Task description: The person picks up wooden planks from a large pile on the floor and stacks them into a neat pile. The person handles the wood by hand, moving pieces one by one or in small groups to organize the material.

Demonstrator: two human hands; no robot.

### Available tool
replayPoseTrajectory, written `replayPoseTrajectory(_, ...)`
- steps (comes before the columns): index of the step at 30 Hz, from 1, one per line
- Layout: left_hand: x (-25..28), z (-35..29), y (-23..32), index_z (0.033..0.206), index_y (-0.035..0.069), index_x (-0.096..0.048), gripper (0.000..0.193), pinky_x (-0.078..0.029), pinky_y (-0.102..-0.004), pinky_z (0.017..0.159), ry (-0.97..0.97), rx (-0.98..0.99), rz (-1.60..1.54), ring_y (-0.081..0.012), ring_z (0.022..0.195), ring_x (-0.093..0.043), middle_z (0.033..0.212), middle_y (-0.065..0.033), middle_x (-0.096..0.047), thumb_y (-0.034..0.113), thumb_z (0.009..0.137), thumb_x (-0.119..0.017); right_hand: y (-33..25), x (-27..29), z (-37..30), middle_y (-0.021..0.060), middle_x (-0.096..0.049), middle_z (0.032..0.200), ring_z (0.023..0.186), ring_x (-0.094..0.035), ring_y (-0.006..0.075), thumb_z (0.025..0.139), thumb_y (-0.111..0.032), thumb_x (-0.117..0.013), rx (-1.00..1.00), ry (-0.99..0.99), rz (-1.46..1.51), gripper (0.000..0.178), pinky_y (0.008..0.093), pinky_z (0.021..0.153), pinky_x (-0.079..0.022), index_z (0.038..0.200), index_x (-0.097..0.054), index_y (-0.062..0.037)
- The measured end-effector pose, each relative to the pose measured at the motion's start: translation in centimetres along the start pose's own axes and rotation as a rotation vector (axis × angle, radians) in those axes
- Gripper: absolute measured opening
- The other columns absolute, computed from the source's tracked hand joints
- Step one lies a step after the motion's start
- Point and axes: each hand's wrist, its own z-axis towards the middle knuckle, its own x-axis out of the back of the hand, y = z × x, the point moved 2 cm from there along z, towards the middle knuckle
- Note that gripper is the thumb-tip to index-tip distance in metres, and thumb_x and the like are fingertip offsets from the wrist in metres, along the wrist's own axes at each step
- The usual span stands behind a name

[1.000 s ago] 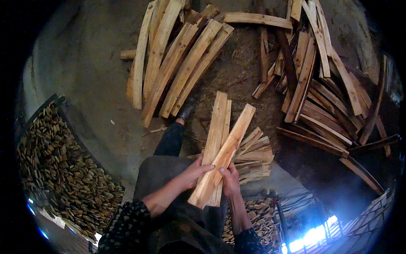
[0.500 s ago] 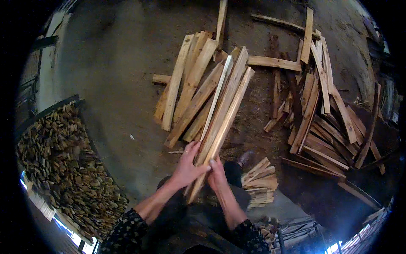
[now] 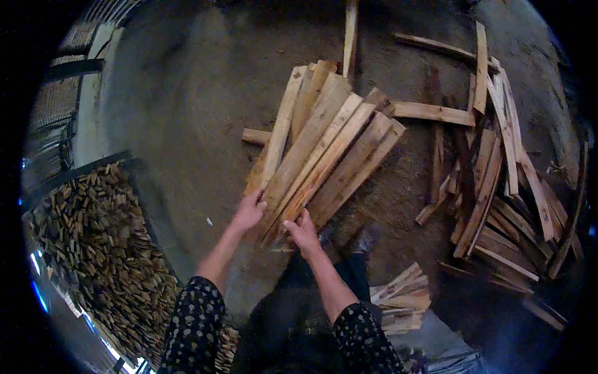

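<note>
Several long wooden boards (image 3: 319, 146) lie side by side at a slant over a stack of boards in the middle. My left hand (image 3: 249, 212) is closed at the left edge of their near end. My right hand (image 3: 302, 234) grips the near end on the right side, its thumb on top. The undersides of the boards and some of my fingertips are hidden. Paler boards (image 3: 284, 118) of the stack show just beyond my left hand, and wider ones (image 3: 355, 177) lie to the right of the boards.
A crosswise board (image 3: 430, 113) and a loose heap of boards (image 3: 492, 181) lie on the right. Short split pieces (image 3: 402, 299) are piled beside my legs. A large bin of small wood pieces (image 3: 103, 249) stands at the left. One long board (image 3: 351, 37) extends at the far side.
My hands have moved forward and apart with the boards. The boards, held in a narrow bundle near my body before, now lie flatter and spread over the stack. The view has shifted slightly.
</note>
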Motion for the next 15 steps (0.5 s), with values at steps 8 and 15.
replayPoseTrajectory(8,-5.0,2.2,1.5,0.128,-0.001,-0.025,0.082,-0.028,-0.0402,0.098,0.139,-0.144,0.392,-0.0389,0.116,-0.032,0.125,-0.0249,-0.034,0.024,0.064,-0.070,-0.2,6.1,-0.1,0.0098,-0.050,0.110,0.094,-0.051,0.0187,0.079,-0.024,-0.057,-0.030,0.003,0.090,0.058,0.0304,0.072,-0.045,0.126,-0.030,-0.0050)
replayPoseTrajectory(15,-1.5,-2.3,6.8,0.121,-0.003,-0.036,0.064,-0.034,-0.0380,0.092,0.203,-0.116,0.380,-0.0355,0.109,-0.041,0.119,-0.0233,-0.040,0.014,0.067,-0.067,-1.5,15.1,-12.4,0.0075,-0.053,0.107,0.090,-0.054,0.0171,0.081,-0.026,-0.056,-0.129,0.096,0.237,0.050,0.0318,0.073,-0.046,0.123,-0.038,-0.0062)
